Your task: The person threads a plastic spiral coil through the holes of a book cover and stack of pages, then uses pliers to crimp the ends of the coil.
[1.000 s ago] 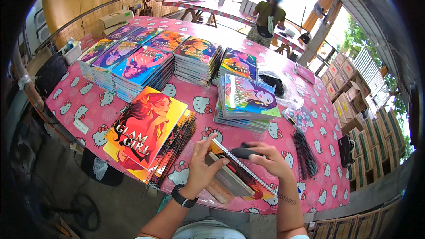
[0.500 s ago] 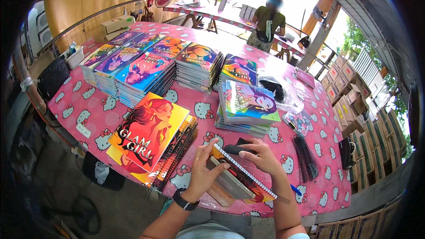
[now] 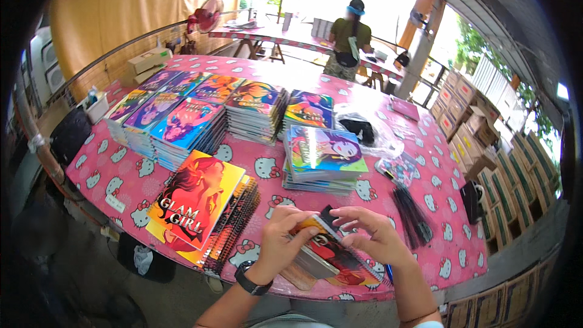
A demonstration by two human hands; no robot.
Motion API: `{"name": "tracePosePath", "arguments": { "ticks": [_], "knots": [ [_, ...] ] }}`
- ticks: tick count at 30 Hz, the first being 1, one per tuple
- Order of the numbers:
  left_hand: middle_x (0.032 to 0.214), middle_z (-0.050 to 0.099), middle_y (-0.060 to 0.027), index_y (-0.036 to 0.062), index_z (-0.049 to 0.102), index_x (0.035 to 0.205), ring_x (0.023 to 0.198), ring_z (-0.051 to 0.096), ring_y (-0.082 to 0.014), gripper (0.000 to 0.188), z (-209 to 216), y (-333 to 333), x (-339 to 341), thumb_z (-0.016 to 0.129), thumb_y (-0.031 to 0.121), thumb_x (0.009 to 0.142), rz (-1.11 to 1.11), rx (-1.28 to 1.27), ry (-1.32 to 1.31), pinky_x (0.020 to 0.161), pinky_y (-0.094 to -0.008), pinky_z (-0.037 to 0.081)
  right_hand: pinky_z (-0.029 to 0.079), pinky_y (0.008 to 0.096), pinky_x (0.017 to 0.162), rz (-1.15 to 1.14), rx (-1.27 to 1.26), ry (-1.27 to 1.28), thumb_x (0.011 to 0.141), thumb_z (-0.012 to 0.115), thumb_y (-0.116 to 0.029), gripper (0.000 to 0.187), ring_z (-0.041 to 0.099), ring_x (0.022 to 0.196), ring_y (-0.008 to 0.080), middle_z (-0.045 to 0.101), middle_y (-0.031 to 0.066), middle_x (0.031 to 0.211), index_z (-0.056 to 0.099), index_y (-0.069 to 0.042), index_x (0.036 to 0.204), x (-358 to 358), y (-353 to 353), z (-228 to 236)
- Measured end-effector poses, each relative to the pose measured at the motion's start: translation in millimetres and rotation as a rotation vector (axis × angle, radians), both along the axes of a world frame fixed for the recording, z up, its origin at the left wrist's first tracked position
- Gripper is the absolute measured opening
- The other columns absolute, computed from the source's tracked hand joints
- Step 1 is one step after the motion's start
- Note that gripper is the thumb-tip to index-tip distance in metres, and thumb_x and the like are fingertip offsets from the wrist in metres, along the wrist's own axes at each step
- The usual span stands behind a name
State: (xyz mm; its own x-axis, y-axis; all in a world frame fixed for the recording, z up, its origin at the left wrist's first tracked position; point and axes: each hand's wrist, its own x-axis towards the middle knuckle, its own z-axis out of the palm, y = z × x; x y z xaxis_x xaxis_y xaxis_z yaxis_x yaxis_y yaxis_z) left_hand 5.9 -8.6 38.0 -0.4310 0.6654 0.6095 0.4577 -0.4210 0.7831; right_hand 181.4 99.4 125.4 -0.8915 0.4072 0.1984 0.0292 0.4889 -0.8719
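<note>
My left hand (image 3: 284, 238), with a dark watch on its wrist, grips a notebook (image 3: 349, 261) with a red, black and yellow cover, thumb on the near side. The notebook is tilted up, and its bound edge faces right. My right hand (image 3: 378, 235) is beside that edge, thumb and fingers apart. A small black piece (image 3: 328, 214) shows at the top end of the notebook, near my right fingertips; its kind is unclear. Under the notebook lies a flat brown board (image 3: 297, 277). Left of my hands sits a stack of spiral notebooks (image 3: 197, 197) with a red and yellow cover.
Piles of colourful notebooks (image 3: 188, 123) cover the far left of the pink patterned table (image 3: 265, 169). Another notebook pile (image 3: 325, 152) stands ahead. Black plastic coils (image 3: 412, 215) lie right. A person (image 3: 351, 39) stands at a far table. Cartons (image 3: 470, 121) are stacked at right.
My right hand has come off the dark object it held against the bound edge, and its fingers have spread. The left hand keeps its grip on the notebook. The view has shifted slightly.
</note>
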Motion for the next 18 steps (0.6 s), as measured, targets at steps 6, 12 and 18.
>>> {"name": "tracePosePath", "arguments": {
  "ticks": [6, 12, 18],
  "knots": [
    [0.088, 0.064, -0.0073, 0.0053, 0.067, 0.093, 0.085, 0.061, -0.0194, 0.025, 35.7, -0.3, 34.1, 0.078, 0.006, 0.070, -0.101, 0.096, 0.098, 0.066, -0.0282, 0.051, 0.047, 0.0267, 0.055, -0.319, 0.441, 0.193, 0.075, 0.077, -0.011, 0.023, 0.058, 0.061, 0.0146, 0.059, 0.0076, 0.077, 0.061, -0.001, 0.088, 8.4, -40.0, 14.6],
    [0.084, 0.064, -0.0068, 0.0059, 0.067, 0.091, 0.084, 0.060, -0.0225, 0.026, 39.4, -11.0, 39.8, 0.077, 0.003, 0.067, -0.156, 0.114, 0.051, 0.067, -0.0314, 0.050, 0.046, 0.0293, 0.054, -0.203, 0.519, 0.165, 0.073, 0.077, -0.010, 0.023, 0.059, 0.062, 0.0178, 0.058, 0.0084, 0.075, 0.060, -0.001, 0.085, 15.7, -40.1, 16.6],
    [0.096, 0.063, -0.0094, 0.0058, 0.064, 0.099, 0.090, 0.059, -0.0240, 0.034, 39.4, -15.1, 42.3, 0.079, 0.009, 0.068, -0.190, -0.020, -0.060, 0.073, -0.0336, 0.049, 0.046, 0.0318, 0.055, -0.204, 0.705, 0.144, 0.075, 0.073, -0.007, 0.019, 0.059, 0.065, 0.0238, 0.060, 0.0108, 0.076, 0.060, -0.001, 0.088, 18.1, -44.6, 22.4]
  ]
}}
